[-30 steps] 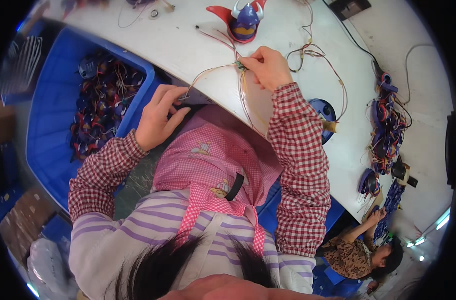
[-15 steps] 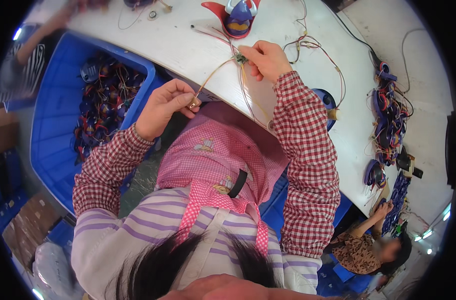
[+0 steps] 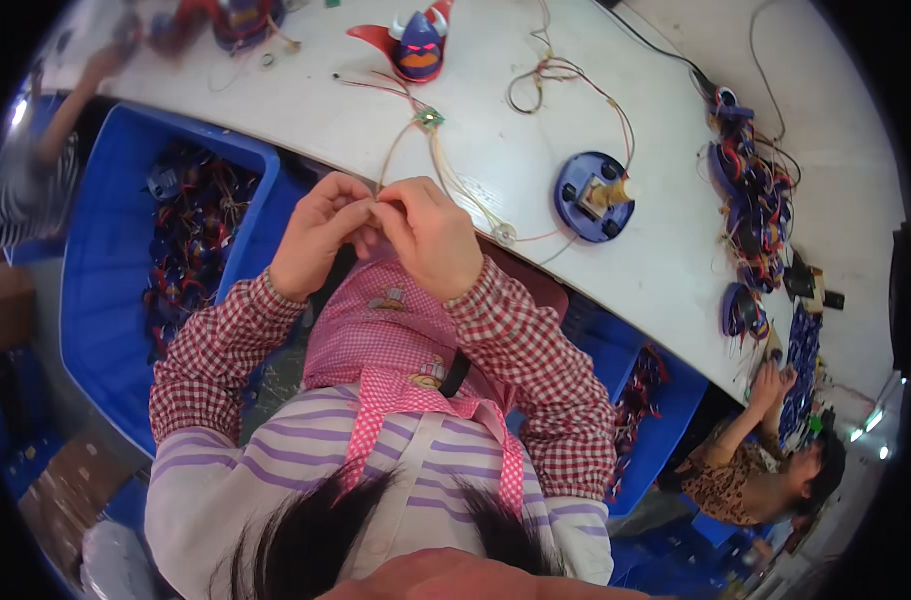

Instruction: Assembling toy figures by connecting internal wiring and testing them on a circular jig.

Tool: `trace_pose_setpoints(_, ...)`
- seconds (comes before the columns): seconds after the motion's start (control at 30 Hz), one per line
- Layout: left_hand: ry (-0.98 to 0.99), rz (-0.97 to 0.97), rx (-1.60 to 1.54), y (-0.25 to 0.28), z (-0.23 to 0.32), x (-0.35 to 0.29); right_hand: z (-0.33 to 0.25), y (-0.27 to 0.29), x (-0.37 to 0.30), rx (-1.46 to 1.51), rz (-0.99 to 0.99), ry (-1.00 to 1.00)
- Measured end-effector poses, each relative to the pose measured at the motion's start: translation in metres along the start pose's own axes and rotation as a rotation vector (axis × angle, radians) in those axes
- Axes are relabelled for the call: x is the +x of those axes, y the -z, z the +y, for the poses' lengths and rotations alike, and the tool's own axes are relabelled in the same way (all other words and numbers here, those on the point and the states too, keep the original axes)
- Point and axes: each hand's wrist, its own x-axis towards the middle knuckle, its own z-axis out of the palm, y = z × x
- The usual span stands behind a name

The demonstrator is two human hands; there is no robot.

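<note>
My left hand and my right hand meet at the table's near edge, fingertips pinched together. A thin brown wire runs into their pinch from a small green circuit board, which shows a light. What sits at the wire's end is hidden by the fingers. Behind the board stands a purple horned toy head with a red collar and glowing eyes. More wires lead from the board to a small round disc. To the right lies a round blue base with a yellowish part on it.
A blue bin full of wired toy parts stands at my left; another blue bin is under the table at right. Wired parts are heaped along the white table. Co-workers sit at far left and lower right.
My right hand has left the circuit board and come down to my left hand's fingertips. The toy's eyes now glow. The view has shifted, uncovering the blue base.
</note>
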Motion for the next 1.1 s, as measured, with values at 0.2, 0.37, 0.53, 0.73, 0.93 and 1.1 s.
trace_pose_setpoints(0.2, -0.034, -0.006, -0.014, -0.006, -0.005, 0.003, 0.011, -0.004, -0.015, 0.216, 0.117, -0.027)
trace_pose_setpoints(0.37, -0.001, -0.024, 0.048, -0.004, -0.004, 0.001, 0.007, 0.005, -0.026, 0.236, 0.117, -0.112)
trace_pose_setpoints(0.53, 0.052, -0.011, 0.049, -0.003, -0.004, 0.002, 0.01, 0.01, -0.03, 0.07, 0.092, 0.038)
trace_pose_setpoints(0.73, 0.015, -0.011, 0.127, -0.012, 0.001, 0.008, 0.011, -0.002, -0.026, -0.018, 0.127, 0.107)
trace_pose_setpoints(0.93, 0.054, -0.032, 0.15, -0.015, -0.003, 0.015, 0.016, -0.003, -0.027, -0.038, 0.186, 0.099)
trace_pose_setpoints(1.1, 0.077, 0.002, 0.178, -0.017, -0.005, 0.014, 0.016, -0.001, -0.029, -0.027, 0.177, 0.095)
